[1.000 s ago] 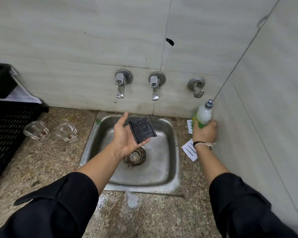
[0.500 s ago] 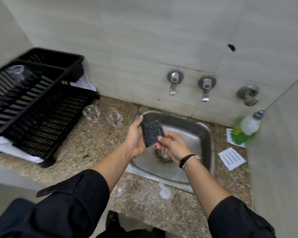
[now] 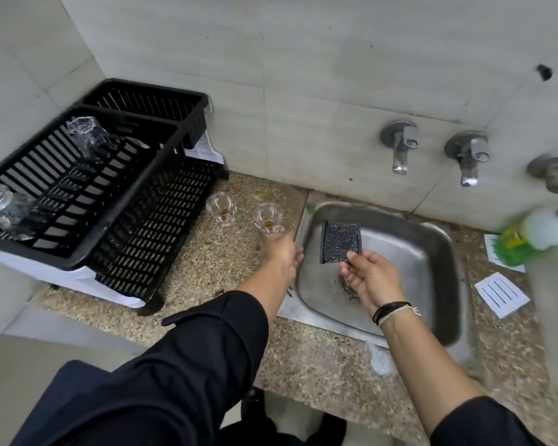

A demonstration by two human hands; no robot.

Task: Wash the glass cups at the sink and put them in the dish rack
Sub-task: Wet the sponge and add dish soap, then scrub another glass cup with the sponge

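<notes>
Two glass cups with a brown residue stand on the speckled counter left of the sink: one [image 3: 222, 209] nearer the rack, the other [image 3: 268, 218] nearer the basin. My left hand [image 3: 281, 254], motion-blurred, stretches out with its fingertips just at the base of the nearer cup and holds nothing. Over the steel sink [image 3: 416, 262], my right hand [image 3: 371, 278] pinches a dark scouring sponge [image 3: 340, 243] by its lower edge. The black dish rack [image 3: 136, 194] at the left holds two clear glasses, one [image 3: 86, 133] at the back and one [image 3: 0, 204] at the left edge.
Three wall taps [image 3: 400, 149] [image 3: 467, 156] [image 3: 554, 172] stick out above the sink. A green dish-soap bottle [image 3: 529, 239] stands in the right corner by white paper pieces [image 3: 501, 294]. Foam lies on the counter's front edge [image 3: 379, 362].
The sponge went from my left hand to my right. My left hand moved left to the nearer cup. My right hand left the soap bottle. The view swung left onto the rack.
</notes>
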